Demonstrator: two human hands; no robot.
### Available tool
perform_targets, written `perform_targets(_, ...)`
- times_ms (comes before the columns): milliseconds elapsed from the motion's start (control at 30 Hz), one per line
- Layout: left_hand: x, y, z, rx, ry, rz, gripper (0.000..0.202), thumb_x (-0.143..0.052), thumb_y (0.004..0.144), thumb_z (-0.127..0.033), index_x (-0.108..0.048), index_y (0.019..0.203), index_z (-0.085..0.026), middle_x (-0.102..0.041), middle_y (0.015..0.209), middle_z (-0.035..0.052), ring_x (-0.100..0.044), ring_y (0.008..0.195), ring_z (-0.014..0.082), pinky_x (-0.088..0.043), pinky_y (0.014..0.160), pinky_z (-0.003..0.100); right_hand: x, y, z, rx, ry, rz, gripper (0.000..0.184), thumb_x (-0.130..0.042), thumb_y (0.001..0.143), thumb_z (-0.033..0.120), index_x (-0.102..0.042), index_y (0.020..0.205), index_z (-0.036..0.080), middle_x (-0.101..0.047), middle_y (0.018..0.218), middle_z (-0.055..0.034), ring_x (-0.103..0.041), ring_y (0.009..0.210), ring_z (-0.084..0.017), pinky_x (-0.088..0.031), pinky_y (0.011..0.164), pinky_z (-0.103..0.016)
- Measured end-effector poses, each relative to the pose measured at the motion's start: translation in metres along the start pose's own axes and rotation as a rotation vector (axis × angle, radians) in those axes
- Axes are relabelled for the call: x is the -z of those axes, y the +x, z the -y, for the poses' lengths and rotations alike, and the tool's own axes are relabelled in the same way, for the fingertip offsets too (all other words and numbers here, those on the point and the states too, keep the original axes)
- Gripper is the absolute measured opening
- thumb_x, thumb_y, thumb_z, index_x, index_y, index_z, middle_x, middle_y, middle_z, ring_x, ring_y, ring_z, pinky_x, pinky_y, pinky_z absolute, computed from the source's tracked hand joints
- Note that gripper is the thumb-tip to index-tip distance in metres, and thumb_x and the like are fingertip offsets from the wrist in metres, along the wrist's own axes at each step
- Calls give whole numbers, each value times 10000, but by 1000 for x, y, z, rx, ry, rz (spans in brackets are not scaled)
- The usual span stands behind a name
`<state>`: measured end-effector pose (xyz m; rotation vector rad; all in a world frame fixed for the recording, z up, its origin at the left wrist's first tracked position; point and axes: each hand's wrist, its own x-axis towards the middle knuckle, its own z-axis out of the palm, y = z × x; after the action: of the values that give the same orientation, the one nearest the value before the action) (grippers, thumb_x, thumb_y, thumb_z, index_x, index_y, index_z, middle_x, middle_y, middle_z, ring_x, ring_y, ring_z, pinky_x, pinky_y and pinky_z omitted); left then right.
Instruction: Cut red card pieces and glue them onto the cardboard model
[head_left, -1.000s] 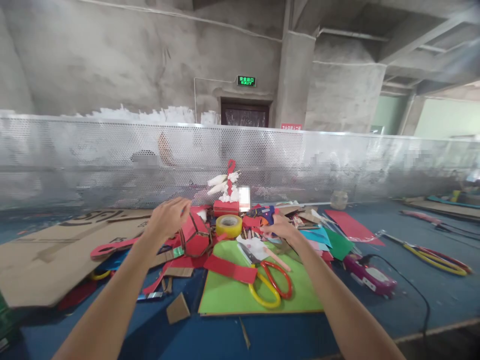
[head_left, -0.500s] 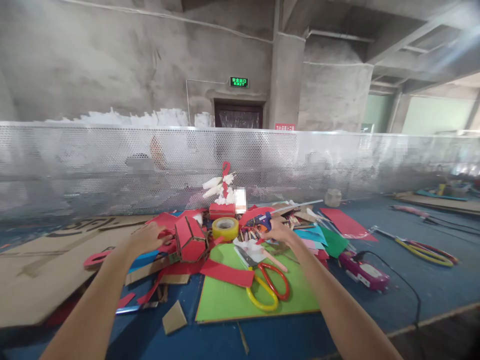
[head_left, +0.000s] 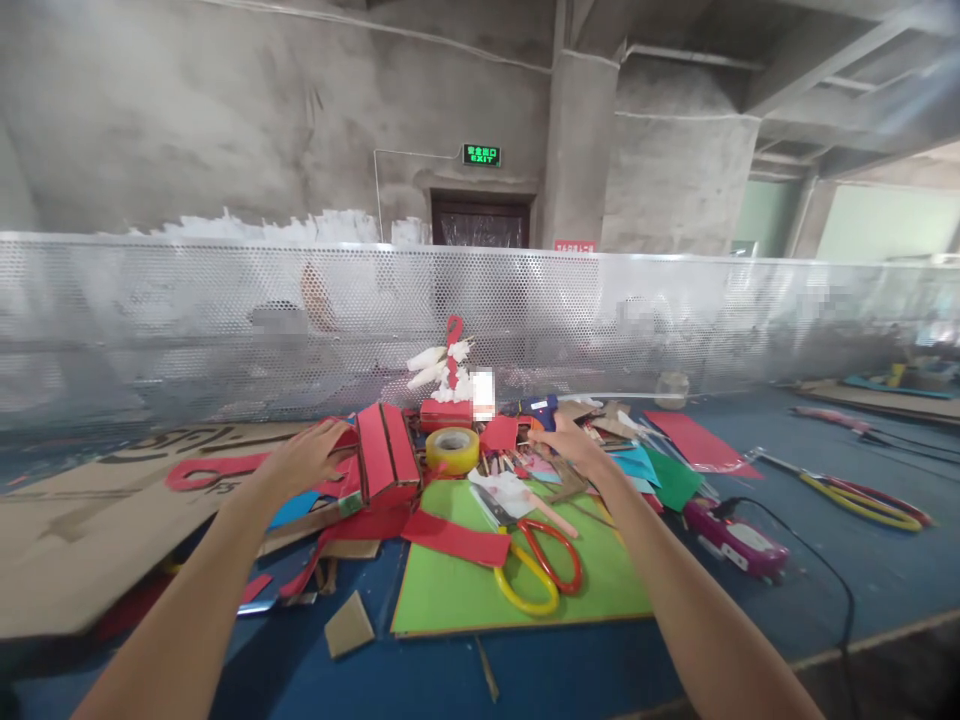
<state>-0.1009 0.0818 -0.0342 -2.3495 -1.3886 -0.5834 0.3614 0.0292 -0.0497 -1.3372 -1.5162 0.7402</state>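
Note:
My left hand (head_left: 304, 460) curls its fingers on the left edge of a red cardboard box form (head_left: 386, 455) that stands tilted on the pile. My right hand (head_left: 574, 445) reaches over the heap of paper scraps, fingers stretched out towards a small red piece (head_left: 501, 433), holding nothing I can see. A blue glue gun (head_left: 540, 406) lies just beyond that hand. Between the hands sit a yellow tape roll (head_left: 454, 450) and, nearer me, scissors (head_left: 536, 570) with red and yellow handles on a green sheet (head_left: 450, 600).
A large cardboard sheet (head_left: 90, 520) covers the left of the blue table (head_left: 862, 580). A purple tool (head_left: 731, 540) with a black cable lies to the right. A perforated metal screen (head_left: 225, 320) closes the far side, with a red and white ornament (head_left: 448, 375) before it.
My left hand dropped from the air to the red box form, which now stands more upright. The glue gun that was at my right hand now lies beyond it.

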Motion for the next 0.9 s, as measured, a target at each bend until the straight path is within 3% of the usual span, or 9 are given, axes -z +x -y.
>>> perform_targets(100, 16, 5, -17, 7, 169, 2, 294, -457, 1003, -361, -557, 1217, -187, -650, 1190, 119, -634, 1099, 319, -483, 865, 403, -4, -7, 16, 126, 50, 5, 396, -585, 916, 551, -569, 724, 204, -628, 657, -23, -564, 593, -146, -482, 592, -246)
perform_targets(200, 23, 8, -33, -30, 257, -103, 309, -483, 999, -393, -575, 1236, -218, -658, 1191, 118, -634, 1085, 319, -482, 891, 418, -14, -12, 28, 279, 71, 33, 533, -480, 940, 654, -540, 656, 207, -571, 597, -19, -519, 549, -147, -459, 580, -265)
perform_targets(333, 23, 12, -51, -112, 277, -235, 299, -504, 991, -332, -602, 1257, -238, -675, 1178, 109, -645, 1073, 295, -484, 924, 415, -30, -19, 35, 420, -87, -21, 521, -492, 942, 624, -511, 634, 204, -499, 548, 8, -461, 533, -144, -375, 540, -267)
perform_targets(433, 26, 14, -64, -167, 268, -281, 287, -518, 993, -336, -619, 1242, -236, -690, 1149, 104, -660, 1040, 288, -495, 912, 416, -40, -24, 37, 523, -222, -78, 459, -496, 963, 547, -559, 682, 190, -552, 621, -9, -516, 615, -168, -383, 602, -273)
perform_targets(700, 32, 16, -89, -256, 229, -290, 309, -550, 998, -367, -609, 1280, -257, -701, 1171, 94, -686, 1020, 280, -503, 893, 393, -42, -29, 40, 595, -353, -298, 409, -464, 993, 499, -659, 823, 182, -654, 701, -52, -616, 690, -224, -421, 683, -299)
perform_targets(900, 33, 16, -94, -281, 283, -299, 320, -554, 996, -337, -614, 1284, -210, -703, 1172, 100, -688, 982, 286, -516, 879, 417, -41, -27, 40, 606, -439, -343, 397, -462, 999, 475, -689, 852, 185, -715, 763, -79, -678, 763, -253, -429, 711, -307)
